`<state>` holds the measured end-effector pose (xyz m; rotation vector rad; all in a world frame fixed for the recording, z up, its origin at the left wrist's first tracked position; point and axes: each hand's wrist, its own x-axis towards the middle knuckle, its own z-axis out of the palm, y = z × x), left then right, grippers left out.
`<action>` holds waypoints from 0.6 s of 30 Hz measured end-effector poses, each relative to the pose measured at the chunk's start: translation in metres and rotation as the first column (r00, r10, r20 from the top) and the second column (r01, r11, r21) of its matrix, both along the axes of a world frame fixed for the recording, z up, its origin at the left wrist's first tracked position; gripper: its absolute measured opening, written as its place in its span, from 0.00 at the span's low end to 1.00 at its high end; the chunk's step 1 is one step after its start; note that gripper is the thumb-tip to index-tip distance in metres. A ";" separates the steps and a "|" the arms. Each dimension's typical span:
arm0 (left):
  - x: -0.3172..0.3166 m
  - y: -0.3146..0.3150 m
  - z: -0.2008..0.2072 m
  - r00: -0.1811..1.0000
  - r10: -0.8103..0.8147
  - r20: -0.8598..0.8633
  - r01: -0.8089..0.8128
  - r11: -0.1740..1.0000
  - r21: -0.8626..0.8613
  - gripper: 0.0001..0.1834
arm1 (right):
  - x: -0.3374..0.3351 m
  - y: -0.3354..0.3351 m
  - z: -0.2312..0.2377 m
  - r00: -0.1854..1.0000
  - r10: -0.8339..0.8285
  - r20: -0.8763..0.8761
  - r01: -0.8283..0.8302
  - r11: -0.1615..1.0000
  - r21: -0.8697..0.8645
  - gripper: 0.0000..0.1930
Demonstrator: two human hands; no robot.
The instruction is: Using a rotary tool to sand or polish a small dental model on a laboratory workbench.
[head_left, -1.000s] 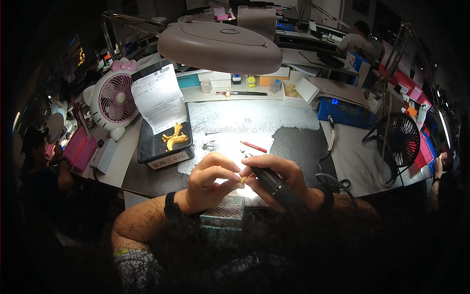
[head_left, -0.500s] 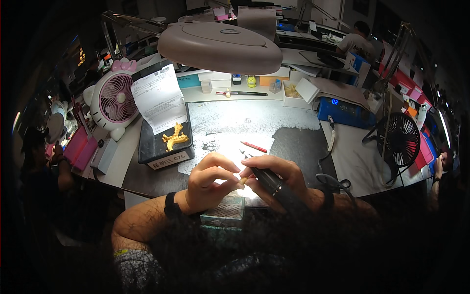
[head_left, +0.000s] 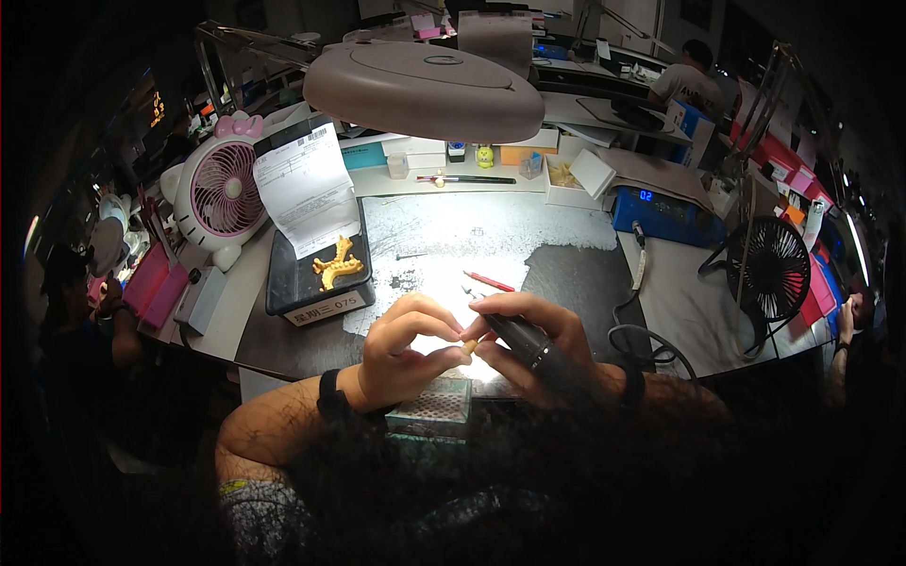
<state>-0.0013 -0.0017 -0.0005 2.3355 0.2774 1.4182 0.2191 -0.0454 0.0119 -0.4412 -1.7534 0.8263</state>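
Two hands meet at the near edge of the worktop (head_left: 566, 274), under the lamp head (head_left: 425, 90). Left hand (head_left: 401, 354): fingers pinched narrow on a small tan piece (head_left: 466, 347), likely a dental casting; too small to tell its form. Right hand (head_left: 528, 344): fingers wrapped around a dark rotary handpiece (head_left: 538, 354), its tip at the piece or just beside it; contact cannot be confirmed. The piece sits between the two thumbs, above a small teal perforated box (head_left: 436, 406) at the near edge.

Progress, as judged: grinding or trimming of the piece looks to be under way. Pale dust covers the lit middle of the worktop, so some material seems already removed. How much shaping remains cannot be read from this view. A yellow dental model (head_left: 335, 264) lies in the black tray (head_left: 316, 283) at the left edge, untouched, with a paper slip (head_left: 302, 184) propped behind it.

Room: the centre of the worktop is open save a red-handled tool (head_left: 489, 281) just beyond the hands. Handpiece cord (head_left: 642, 344) loops toward the right edge, near the right wrist; a possible snag. Pink fan (head_left: 222, 189) at the far left corner, black fan (head_left: 774, 269) off the right edge, blue control unit (head_left: 661, 212) at the far right; all well apart from the hands.
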 end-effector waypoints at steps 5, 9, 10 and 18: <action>-0.001 0.000 0.000 1.000 0.009 0.018 -0.010 1.000 0.030 0.15 | -0.002 0.001 -0.002 1.000 -0.024 0.008 0.024 0.999 -0.031 0.23; 0.001 0.001 -0.002 1.000 0.015 0.021 -0.015 1.000 0.015 0.14 | 0.000 0.003 -0.005 0.999 -0.046 0.010 0.047 0.998 -0.032 0.23; 0.000 -0.001 0.000 1.000 0.021 0.014 -0.021 1.000 0.021 0.15 | -0.001 0.001 -0.004 0.999 -0.045 0.010 0.046 0.999 -0.030 0.23; -0.002 0.001 -0.002 1.000 0.020 -0.007 -0.020 0.999 0.030 0.14 | -0.001 0.001 -0.001 0.999 -0.047 0.018 0.048 0.997 -0.064 0.25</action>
